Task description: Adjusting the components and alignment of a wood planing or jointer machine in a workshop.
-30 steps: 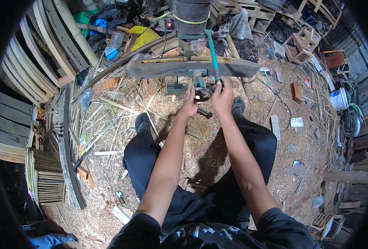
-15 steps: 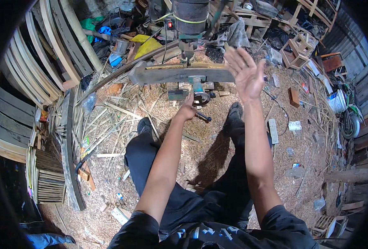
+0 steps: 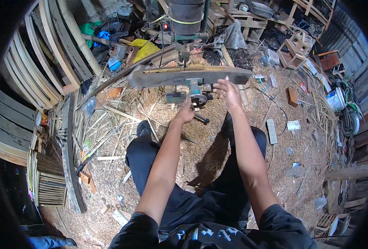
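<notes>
A dark wooden beam [image 3: 163, 78] with a pale groove along its top is held crosswise in a green machine vice [image 3: 194, 81], under the dark cylindrical body [image 3: 186, 18] of an upright machine. My left hand [image 3: 185, 111] grips the left side of the metal handwheel [image 3: 198, 98] below the beam. My right hand [image 3: 229, 93] is open, fingers spread just right of the wheel and below the beam's right part, holding nothing. A black handle [image 3: 202, 118] sticks out below the wheel.
Curved boards [image 3: 43, 45] lean at the left beside a long plank [image 3: 70, 166]. Wood strips and shavings lie on the floor [image 3: 209, 162]. Wooden frames [image 3: 296, 50], a bucket [image 3: 335, 99], a wheel [image 3: 352, 124] and a loose cable [image 3: 271, 99] are at the right; scrap fills the back.
My right hand has let go of the teal lever, swung up open, then come down beside the handwheel. The lever no longer crosses in front of the beam. My left hand stays at the wheel.
</notes>
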The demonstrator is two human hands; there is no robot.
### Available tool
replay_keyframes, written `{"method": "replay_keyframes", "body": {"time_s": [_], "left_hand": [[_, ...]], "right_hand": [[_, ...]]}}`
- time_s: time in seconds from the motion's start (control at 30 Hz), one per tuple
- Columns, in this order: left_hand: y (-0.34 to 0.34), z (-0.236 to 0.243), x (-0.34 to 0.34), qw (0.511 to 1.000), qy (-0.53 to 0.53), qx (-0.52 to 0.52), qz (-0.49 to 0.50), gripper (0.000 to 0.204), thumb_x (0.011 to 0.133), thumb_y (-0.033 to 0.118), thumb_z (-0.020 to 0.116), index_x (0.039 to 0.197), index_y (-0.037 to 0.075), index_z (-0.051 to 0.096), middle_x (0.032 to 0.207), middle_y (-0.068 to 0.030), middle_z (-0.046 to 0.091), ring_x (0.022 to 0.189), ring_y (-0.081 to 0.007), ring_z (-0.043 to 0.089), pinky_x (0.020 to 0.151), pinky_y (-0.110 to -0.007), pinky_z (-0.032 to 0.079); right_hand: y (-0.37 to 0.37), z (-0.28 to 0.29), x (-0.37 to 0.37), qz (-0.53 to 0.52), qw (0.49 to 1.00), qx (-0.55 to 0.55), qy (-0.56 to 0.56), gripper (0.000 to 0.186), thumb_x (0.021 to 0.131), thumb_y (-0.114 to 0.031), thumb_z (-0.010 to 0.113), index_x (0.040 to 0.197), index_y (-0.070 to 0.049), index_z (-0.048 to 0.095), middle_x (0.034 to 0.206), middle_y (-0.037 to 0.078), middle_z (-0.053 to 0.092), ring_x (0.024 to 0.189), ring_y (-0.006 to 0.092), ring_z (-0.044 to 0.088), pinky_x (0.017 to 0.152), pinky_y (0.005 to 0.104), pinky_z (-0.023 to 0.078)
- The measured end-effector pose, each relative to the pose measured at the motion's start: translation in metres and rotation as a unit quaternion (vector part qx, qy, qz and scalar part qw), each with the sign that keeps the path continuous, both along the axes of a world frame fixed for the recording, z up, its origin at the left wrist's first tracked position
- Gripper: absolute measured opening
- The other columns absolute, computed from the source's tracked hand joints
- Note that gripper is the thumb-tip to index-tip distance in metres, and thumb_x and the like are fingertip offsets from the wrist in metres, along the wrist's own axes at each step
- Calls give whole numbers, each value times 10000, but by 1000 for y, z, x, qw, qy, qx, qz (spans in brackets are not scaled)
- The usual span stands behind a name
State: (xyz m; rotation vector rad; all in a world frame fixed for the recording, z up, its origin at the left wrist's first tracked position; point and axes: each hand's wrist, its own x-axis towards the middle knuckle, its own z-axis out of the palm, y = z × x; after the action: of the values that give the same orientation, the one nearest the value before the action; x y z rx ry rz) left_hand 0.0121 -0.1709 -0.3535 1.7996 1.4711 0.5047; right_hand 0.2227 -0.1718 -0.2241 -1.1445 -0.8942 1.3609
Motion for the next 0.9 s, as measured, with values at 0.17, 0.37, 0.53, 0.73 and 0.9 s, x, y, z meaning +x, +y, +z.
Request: {"method": "replay_keyframes", "body": {"time_s": [0.17, 0.37, 0.53, 0.73, 0.9], "left_hand": [[-2, -2, 9, 999, 17, -26, -15, 749, 867, 151, 487, 1490, -40, 119, 1561, -241, 105, 1462, -308, 109, 1187, -312, 126], [-4, -18, 3, 999, -30, -26, 4, 778, 835, 114, 523, 1491, -33, 131, 1566, -238, 92, 1465, -319, 77, 1185, -316, 103], [1, -1, 34, 997, -64, 30, 31, 743, 835, 108, 530, 1494, 23, 196, 1465, -272, 331, 1381, -344, 321, 1131, -349, 261], [-7, 1, 10, 967, -151, 46, 201, 608, 872, 109, 546, 1445, 65, 345, 1288, -255, 548, 1207, -360, 534, 1029, -390, 404], [2, -31, 2, 962, -182, 45, 198, 503, 945, 183, 520, 1422, 76, 399, 1365, -208, 504, 1266, -327, 486, 1054, -372, 371]], "right_hand": [[6, -26, 0, 19, 999, -44, -18, 383, 983, -368, 511, 1099, -10, 587, 928, 94, 688, 740, 158, 650, 622, 279, 509], [8, -61, -15, 57, 992, -66, -87, 294, 976, -287, 532, 1082, -23, 605, 851, 71, 666, 658, 128, 622, 565, 264, 476], [51, -143, 33, -17, 917, 42, -397, 346, 947, -261, 563, 1108, 41, 616, 858, 155, 687, 690, 219, 656, 608, 341, 508], [21, -190, 10, 81, 849, 4, -522, 394, 871, -316, 581, 1068, 19, 649, 1045, 287, 640, 1036, 425, 604, 904, 442, 473], [12, -250, 8, 171, 812, -102, -548, 478, 913, -363, 538, 1146, 47, 616, 1107, 283, 629, 1073, 421, 588, 948, 453, 450]]}}
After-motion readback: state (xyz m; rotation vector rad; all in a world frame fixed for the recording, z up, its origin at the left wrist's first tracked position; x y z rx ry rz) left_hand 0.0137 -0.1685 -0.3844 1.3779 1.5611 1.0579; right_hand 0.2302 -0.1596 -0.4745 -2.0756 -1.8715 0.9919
